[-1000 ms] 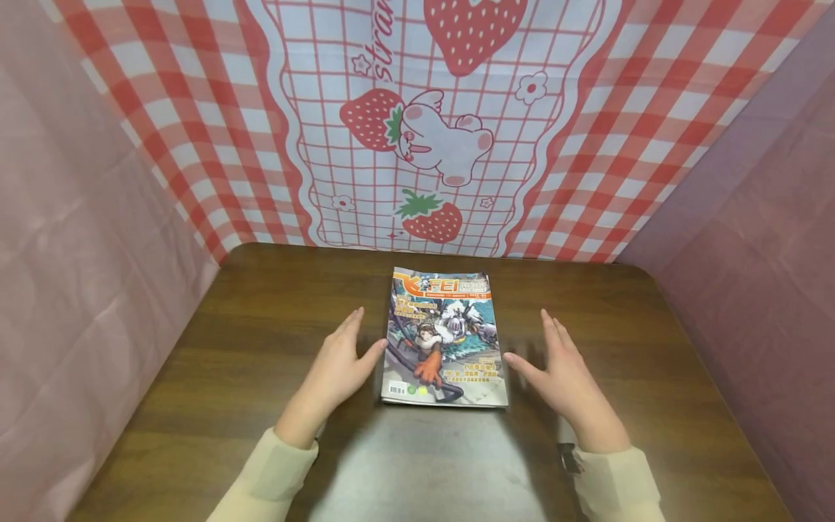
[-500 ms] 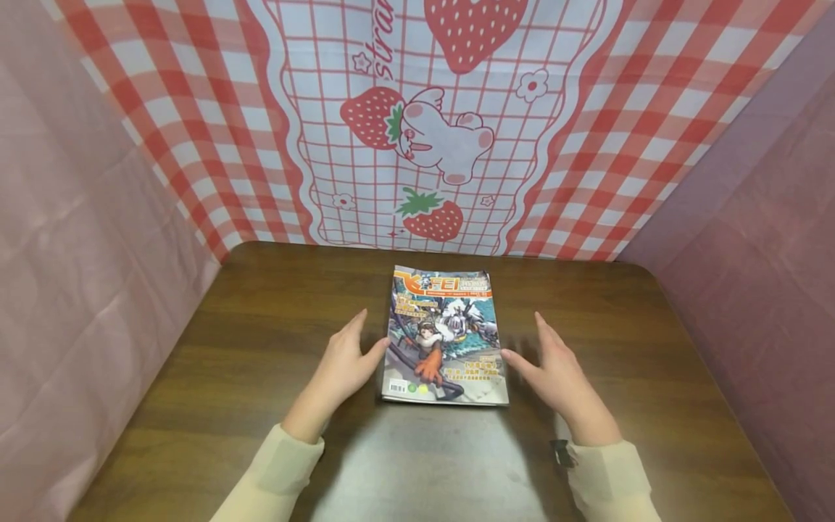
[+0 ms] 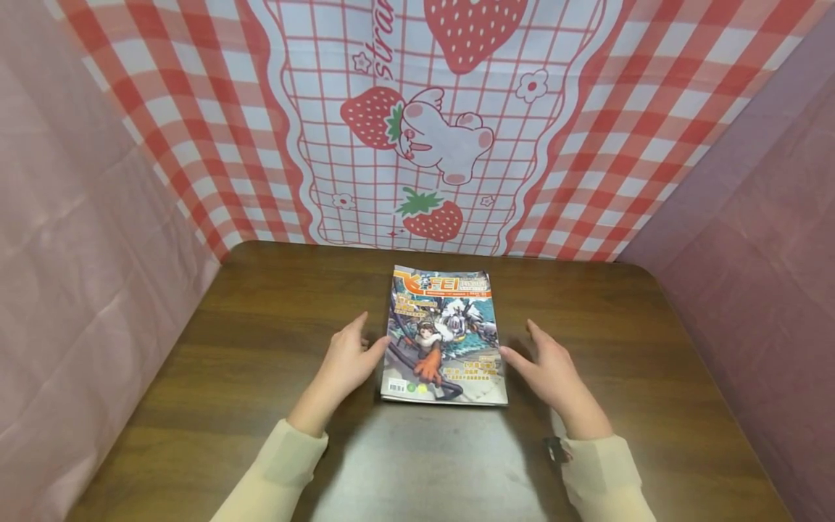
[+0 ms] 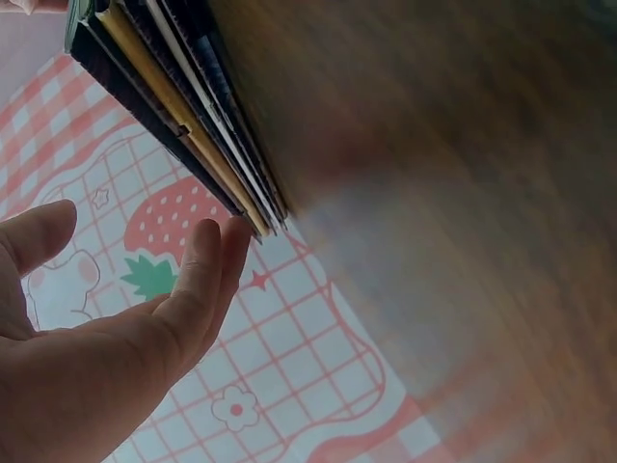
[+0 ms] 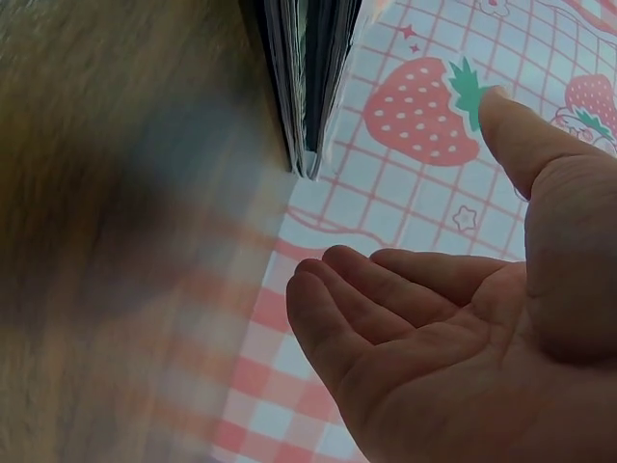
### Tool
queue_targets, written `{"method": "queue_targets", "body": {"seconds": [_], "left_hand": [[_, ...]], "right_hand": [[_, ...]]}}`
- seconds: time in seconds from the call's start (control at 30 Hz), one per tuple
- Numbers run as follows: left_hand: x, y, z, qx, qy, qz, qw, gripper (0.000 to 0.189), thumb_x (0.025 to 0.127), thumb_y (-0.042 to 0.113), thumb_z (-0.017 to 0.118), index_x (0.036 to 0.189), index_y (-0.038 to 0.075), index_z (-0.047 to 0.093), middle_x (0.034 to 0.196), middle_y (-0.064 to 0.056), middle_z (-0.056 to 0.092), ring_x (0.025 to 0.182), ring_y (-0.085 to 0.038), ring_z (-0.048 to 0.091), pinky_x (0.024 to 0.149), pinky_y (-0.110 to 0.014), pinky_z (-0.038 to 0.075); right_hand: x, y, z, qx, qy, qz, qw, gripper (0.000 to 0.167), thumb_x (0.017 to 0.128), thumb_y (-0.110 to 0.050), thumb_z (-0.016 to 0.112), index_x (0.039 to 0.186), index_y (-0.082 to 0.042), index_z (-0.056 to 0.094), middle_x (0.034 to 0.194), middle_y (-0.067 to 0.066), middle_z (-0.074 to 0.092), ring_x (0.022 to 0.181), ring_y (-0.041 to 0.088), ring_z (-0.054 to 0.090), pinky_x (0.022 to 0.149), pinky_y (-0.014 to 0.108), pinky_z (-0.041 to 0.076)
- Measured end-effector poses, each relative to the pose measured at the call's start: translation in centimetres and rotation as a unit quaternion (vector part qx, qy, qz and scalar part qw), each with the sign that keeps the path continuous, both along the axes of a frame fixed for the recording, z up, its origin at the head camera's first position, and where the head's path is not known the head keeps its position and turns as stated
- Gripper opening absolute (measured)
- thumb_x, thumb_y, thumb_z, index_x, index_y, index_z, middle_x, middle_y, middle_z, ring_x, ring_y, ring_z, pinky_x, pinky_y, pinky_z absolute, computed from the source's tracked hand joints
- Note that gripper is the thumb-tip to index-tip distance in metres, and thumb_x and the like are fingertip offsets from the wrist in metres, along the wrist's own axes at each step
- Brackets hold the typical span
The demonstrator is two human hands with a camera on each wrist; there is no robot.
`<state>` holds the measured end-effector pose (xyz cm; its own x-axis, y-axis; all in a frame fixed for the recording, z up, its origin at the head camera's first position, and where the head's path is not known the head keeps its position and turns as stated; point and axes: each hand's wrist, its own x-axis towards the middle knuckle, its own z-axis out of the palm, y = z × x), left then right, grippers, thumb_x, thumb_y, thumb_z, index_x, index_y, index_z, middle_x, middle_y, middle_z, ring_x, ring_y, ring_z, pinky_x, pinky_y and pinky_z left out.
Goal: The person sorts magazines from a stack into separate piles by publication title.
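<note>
A stack of several magazines [image 3: 443,337] lies on the wooden table, the top one with a colourful comic-style cover and orange "FEI" lettering. Their layered edges show as a magazine stack [image 4: 178,111] in the left wrist view and as a magazine stack [image 5: 308,77] in the right wrist view. My left hand [image 3: 346,359] is beside the stack's left edge, fingers relaxed, thumb tip right at the cover's side. On the other side my right hand [image 3: 551,370] has its fingers extended and its thumb pointing to the stack's right edge. Neither hand grips anything.
The brown wooden table [image 3: 261,312] has rounded far corners. Behind it hangs a red-and-white strawberry cloth [image 3: 417,145]. Pink fabric [image 3: 91,239] closes the left side, and mauve fabric [image 3: 750,239] the right. A dark band [image 3: 554,449] shows at the right wrist.
My right hand has shifted left, nearer the stack, its fingers lowering slightly. The left hand has edged a little to the right. The magazines stay in place.
</note>
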<state>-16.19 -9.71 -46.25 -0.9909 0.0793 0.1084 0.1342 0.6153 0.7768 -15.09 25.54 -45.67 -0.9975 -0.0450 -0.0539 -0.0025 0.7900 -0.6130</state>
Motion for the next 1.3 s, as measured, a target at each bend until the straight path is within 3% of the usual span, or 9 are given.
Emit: {"method": "queue_targets", "body": {"seconds": [0.3, 0.43, 0.57, 0.73, 1.3], "left_hand": [[-0.5, 0.4, 0.0, 0.013, -0.018, 0.004, 0.9997, 0.072, 0.092, 0.023, 0.074, 0.143, -0.017, 0.043, 0.115, -0.032, 0.064, 0.083, -0.029, 0.07, 0.081, -0.045, 0.058], [-0.7, 0.5, 0.1, 0.013, -0.032, 0.006, 0.9994, 0.072, 0.091, 0.025, 0.074, 0.143, -0.016, 0.044, 0.122, -0.031, 0.062, 0.076, -0.022, 0.068, 0.076, -0.042, 0.058], [-1.0, 0.7, 0.4, 0.007, -0.048, 0.007, 0.9988, 0.072, 0.091, 0.026, 0.075, 0.143, -0.015, 0.045, 0.132, -0.031, 0.058, 0.092, -0.031, 0.069, 0.086, -0.046, 0.056], [-1.5, 1.1, 0.7, -0.004, -0.064, 0.007, 0.9979, 0.071, 0.092, 0.026, 0.075, 0.143, -0.015, 0.045, 0.131, -0.03, 0.059, 0.12, -0.044, 0.056, 0.103, -0.054, 0.045], [-2.8, 1.8, 0.7, -0.029, -0.092, 0.008, 0.9953, 0.067, 0.09, 0.022, 0.077, 0.137, -0.018, 0.049, 0.119, -0.03, 0.064, 0.118, -0.044, 0.058, 0.101, -0.052, 0.047]], "right_hand": [[-0.5, -0.5, -0.5, -0.006, -0.002, 0.001, 1.0, 0.092, 0.096, -0.054, 0.065, 0.154, 0.01, 0.031, 0.149, 0.033, 0.041, 0.135, 0.049, 0.041, 0.109, 0.063, 0.034], [-0.7, -0.6, -0.6, -0.01, -0.004, 0.001, 0.9999, 0.089, 0.097, -0.05, 0.067, 0.152, 0.011, 0.033, 0.146, 0.033, 0.045, 0.131, 0.048, 0.046, 0.108, 0.062, 0.036], [-0.9, -0.7, -0.5, -0.016, -0.014, -0.002, 0.9998, 0.087, 0.097, -0.049, 0.067, 0.151, 0.011, 0.035, 0.143, 0.033, 0.048, 0.129, 0.048, 0.049, 0.107, 0.062, 0.038], [-1.2, -0.8, -0.5, -0.026, -0.02, -0.006, 0.9994, 0.08, 0.098, -0.042, 0.068, 0.15, 0.011, 0.037, 0.139, 0.034, 0.051, 0.125, 0.047, 0.053, 0.104, 0.06, 0.042], [-2.5, -1.4, -1.2, -0.04, -0.04, 0.001, 0.9984, 0.069, 0.098, -0.035, 0.068, 0.142, 0.014, 0.047, 0.126, 0.025, 0.063, 0.111, 0.036, 0.061, 0.093, 0.051, 0.052]]}}
